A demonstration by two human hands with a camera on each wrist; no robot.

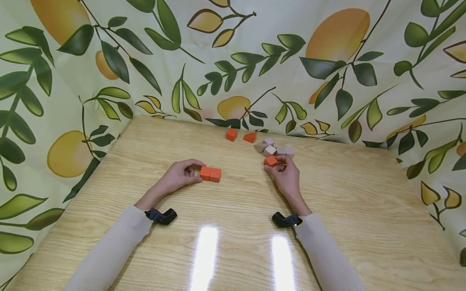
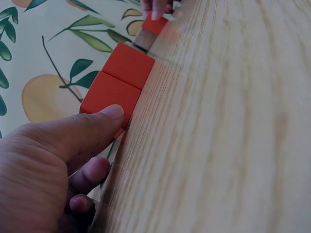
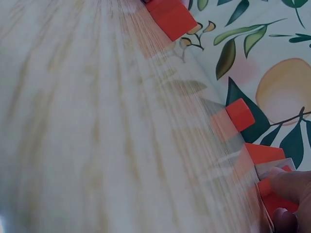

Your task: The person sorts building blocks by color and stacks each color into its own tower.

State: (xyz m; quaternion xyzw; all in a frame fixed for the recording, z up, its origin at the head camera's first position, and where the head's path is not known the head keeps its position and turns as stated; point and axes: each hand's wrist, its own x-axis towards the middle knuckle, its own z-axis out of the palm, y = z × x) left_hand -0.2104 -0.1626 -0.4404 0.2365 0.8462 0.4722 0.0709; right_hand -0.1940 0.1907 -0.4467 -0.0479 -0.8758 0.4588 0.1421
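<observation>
On the wooden table, two orange-red cubes stand side by side, touching. My left hand [image 1: 178,174] pinches the left cube [image 1: 205,173] between thumb and index finger; the right cube [image 1: 215,175] adjoins its far side. In the left wrist view the thumb lies against the near cube [image 2: 109,94]. Farther right, my right hand [image 1: 289,178] holds another orange-red block [image 1: 270,161] between thumb and fingers, just in front of a group of pale blocks. The right wrist view shows this block [image 3: 278,200] partly covered by the fingers.
Behind, near the patterned cloth [image 1: 233,52], lie an orange-red cube [image 1: 231,134] and an orange-red wedge-like block [image 1: 250,137]. Several pale wooden blocks [image 1: 270,150] cluster by the right hand. Bare tabletop [image 1: 240,194] lies between the hands.
</observation>
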